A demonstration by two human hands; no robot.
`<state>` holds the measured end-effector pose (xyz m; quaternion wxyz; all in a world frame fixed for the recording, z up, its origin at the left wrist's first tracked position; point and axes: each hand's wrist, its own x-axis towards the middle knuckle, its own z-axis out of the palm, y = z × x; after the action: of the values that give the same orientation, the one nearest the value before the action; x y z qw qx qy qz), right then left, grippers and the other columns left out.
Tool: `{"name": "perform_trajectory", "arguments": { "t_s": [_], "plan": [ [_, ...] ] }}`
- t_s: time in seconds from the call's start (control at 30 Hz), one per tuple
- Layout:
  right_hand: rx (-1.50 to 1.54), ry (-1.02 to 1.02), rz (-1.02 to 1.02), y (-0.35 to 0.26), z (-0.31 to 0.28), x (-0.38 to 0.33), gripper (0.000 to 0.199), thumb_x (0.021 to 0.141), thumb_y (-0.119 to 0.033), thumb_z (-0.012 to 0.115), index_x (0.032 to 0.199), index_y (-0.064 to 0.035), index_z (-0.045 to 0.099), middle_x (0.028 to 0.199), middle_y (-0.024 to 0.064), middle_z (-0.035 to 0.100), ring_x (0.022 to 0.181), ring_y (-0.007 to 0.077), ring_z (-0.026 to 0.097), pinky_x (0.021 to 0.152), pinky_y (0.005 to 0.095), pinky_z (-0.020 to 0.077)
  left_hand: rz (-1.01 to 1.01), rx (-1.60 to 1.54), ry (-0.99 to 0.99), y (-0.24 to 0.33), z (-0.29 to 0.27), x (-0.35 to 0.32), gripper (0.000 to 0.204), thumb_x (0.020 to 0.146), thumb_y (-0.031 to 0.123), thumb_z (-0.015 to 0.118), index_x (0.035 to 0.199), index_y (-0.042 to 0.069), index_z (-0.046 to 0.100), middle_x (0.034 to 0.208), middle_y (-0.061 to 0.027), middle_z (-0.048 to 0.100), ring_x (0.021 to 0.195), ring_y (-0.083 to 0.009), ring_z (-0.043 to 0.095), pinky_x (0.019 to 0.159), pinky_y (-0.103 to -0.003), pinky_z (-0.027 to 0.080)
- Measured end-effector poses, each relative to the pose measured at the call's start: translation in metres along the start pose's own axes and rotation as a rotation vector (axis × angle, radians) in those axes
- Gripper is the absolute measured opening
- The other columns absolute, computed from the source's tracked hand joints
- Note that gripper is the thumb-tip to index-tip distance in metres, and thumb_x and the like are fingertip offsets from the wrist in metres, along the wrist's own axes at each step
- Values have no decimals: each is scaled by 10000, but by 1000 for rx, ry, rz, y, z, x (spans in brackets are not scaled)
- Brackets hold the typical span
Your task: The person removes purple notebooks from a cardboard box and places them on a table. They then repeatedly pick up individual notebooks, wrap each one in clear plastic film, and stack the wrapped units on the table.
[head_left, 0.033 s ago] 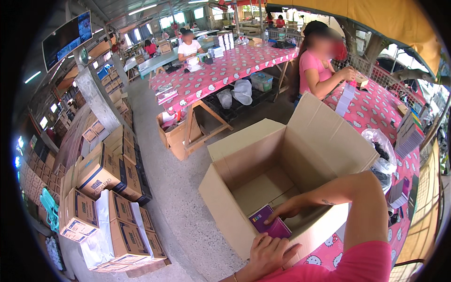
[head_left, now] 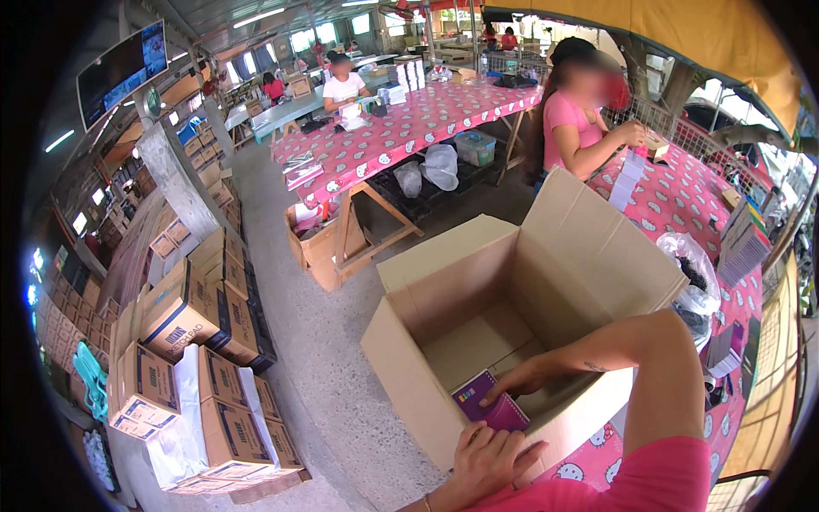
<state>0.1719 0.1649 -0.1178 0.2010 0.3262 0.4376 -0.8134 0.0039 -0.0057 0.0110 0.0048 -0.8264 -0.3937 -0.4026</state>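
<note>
Bright pink top, bare forearms

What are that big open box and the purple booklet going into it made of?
The box looks like plain brown corrugated cardboard, matte, with creased flaps. The purple booklet under the right hand seems to be paper with a smooth card or plastic cover and spiral binding; which is hard to tell.

Head camera looks down, close over an open carton (head_left: pixel 512 333).

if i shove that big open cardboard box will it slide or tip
The cardboard box looks nearly empty, holding only a purple notebook, so it is probably light and slides easily. Its raised flaps may flex. The left hand on its near wall steadies it.
</note>
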Motion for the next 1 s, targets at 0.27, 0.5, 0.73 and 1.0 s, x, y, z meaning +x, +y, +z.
{"name": "perform_trajectory", "arguments": {
  "t_s": [0.27, 0.5, 0.73, 1.0],
  "plan": [
    [82, 54, -125, -25, 6, -16, 674, 824, -323, 787, 1384, -110, 479, 1291, 63, 629, 1192, 185, 573, 1081, 385, 393, 4, 51, 24, -3, 11, -6, 364, 826, 426, 767, 700, 139, 583, 584, 5, 504, 581, -175, 520, 772, -335, 464],
    [-200, 408, -554, -101, 28, -126, 904, 768, -234, 827, 1489, -14, 328, 1308, 101, 577, 1286, 222, 495, 1128, 379, 351, -2, 56, -52, -1, 9, -4, 408, 777, 446, 799, 644, 129, 579, 590, -18, 518, 591, -226, 523, 740, -371, 438],
    [-235, 862, -1061, -64, 110, -351, 945, 677, -192, 841, 1474, -1, 370, 1377, 161, 545, 1272, 258, 531, 1085, 399, 420, -21, 142, -95, 2, 13, -10, 469, 814, 520, 741, 638, 138, 532, 631, -26, 501, 651, -257, 520, 777, -450, 427],
    [218, 1480, -1192, 226, 89, -518, 467, 836, -239, 708, 1221, 9, 618, 1128, 102, 693, 1022, 195, 672, 965, 367, 523, -32, 180, -363, 16, 4, 1, 383, 836, 428, 754, 818, 63, 641, 777, -131, 613, 780, -328, 577, 823, -473, 450]
  ]
}}
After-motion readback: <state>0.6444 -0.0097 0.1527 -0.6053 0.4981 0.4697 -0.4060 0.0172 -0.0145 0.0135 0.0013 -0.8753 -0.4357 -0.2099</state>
